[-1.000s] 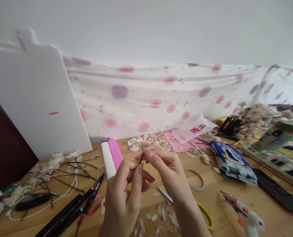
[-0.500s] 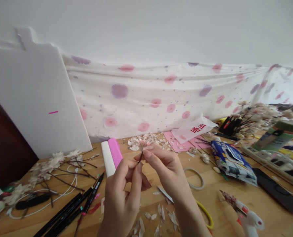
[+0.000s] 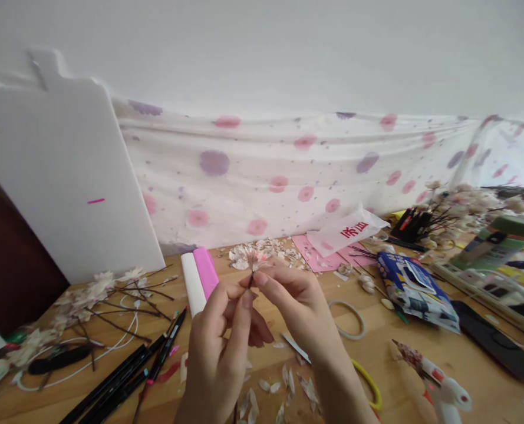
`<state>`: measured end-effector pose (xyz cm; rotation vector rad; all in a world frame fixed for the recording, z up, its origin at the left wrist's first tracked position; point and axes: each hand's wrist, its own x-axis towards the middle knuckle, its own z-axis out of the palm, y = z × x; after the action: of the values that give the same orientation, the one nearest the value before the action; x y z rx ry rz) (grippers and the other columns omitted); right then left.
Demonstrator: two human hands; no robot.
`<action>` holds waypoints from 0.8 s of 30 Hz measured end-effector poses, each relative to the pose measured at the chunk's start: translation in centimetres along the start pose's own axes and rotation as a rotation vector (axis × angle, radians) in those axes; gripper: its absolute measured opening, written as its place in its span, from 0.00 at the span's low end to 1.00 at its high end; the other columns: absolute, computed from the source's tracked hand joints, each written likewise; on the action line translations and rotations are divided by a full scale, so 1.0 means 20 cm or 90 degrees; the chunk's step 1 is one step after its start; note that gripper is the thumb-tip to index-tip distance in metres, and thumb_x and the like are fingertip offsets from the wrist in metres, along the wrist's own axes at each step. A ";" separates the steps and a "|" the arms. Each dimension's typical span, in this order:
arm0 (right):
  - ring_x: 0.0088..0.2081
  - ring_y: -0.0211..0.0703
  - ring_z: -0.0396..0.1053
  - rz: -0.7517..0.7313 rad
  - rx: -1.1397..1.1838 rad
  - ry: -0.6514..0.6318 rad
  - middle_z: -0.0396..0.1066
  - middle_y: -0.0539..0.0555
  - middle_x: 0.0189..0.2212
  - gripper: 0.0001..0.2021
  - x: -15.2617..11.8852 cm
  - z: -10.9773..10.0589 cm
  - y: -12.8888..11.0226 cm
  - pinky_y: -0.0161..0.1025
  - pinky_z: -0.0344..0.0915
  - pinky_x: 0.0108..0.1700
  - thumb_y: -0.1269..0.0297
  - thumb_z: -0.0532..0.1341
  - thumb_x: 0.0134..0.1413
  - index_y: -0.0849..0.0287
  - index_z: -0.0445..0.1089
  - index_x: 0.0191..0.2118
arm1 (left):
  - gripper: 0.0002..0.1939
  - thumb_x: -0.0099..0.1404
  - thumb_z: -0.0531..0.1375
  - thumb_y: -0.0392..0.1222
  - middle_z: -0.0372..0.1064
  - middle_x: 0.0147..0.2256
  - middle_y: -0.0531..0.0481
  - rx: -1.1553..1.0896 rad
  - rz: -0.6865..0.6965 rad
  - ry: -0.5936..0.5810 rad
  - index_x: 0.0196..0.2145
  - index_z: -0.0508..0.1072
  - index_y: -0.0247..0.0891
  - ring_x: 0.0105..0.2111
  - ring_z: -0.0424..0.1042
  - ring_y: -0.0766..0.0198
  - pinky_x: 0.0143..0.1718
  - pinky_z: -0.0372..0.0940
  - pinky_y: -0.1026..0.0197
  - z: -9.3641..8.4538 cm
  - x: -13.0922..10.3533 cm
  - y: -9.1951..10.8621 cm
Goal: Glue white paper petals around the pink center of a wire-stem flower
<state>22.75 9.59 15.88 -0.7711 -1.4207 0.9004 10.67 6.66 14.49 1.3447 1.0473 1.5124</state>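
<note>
My left hand pinches the thin dark stem of a small artificial flower, whose pale pink tuft of fine filaments fans out at the top. The fingers of my right hand are closed at the upper stem, just below the tuft. Both hands meet above the wooden table, and the flower stands nearly upright between them. Behind the tuft lies a heap of loose pale petals. More loose petals are scattered under my wrists.
Flower branches, black markers and a white-and-pink roll lie to the left. On the right are a glue gun, a blue wipes packet, a tape ring and a phone. A white foam board leans behind.
Both hands stay almost in place. The flower's tuft looks narrower than before, and its stem is slightly more upright.
</note>
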 end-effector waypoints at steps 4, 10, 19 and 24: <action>0.34 0.37 0.69 0.002 -0.013 0.003 0.71 0.48 0.26 0.12 -0.01 0.00 -0.01 0.37 0.65 0.41 0.61 0.64 0.60 0.54 0.79 0.26 | 0.10 0.71 0.58 0.46 0.73 0.18 0.56 -0.029 -0.026 -0.017 0.32 0.69 0.41 0.19 0.72 0.67 0.23 0.66 0.67 0.00 0.00 0.01; 0.35 0.39 0.69 -0.006 -0.024 0.010 0.72 0.49 0.27 0.12 -0.01 0.00 -0.02 0.38 0.66 0.42 0.61 0.64 0.60 0.54 0.81 0.27 | 0.08 0.71 0.58 0.46 0.73 0.19 0.56 -0.013 -0.020 -0.009 0.35 0.71 0.41 0.21 0.72 0.65 0.24 0.67 0.66 0.00 0.00 0.00; 0.33 0.41 0.71 0.014 0.053 -0.009 0.73 0.50 0.27 0.12 0.00 0.00 0.01 0.40 0.70 0.41 0.56 0.66 0.59 0.52 0.80 0.27 | 0.10 0.71 0.59 0.47 0.70 0.17 0.56 -0.096 -0.032 -0.024 0.34 0.74 0.40 0.18 0.68 0.69 0.23 0.64 0.69 0.00 -0.01 0.01; 0.30 0.38 0.69 0.055 0.195 -0.053 0.72 0.48 0.25 0.10 0.00 0.01 0.04 0.38 0.69 0.40 0.53 0.69 0.57 0.50 0.81 0.29 | 0.14 0.68 0.64 0.53 0.69 0.17 0.57 -0.214 -0.085 -0.094 0.36 0.76 0.39 0.15 0.66 0.71 0.18 0.61 0.70 -0.05 0.00 -0.03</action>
<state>22.52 9.90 15.27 -0.5720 -1.2883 1.1960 9.67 6.84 13.94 1.1088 0.7367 1.3946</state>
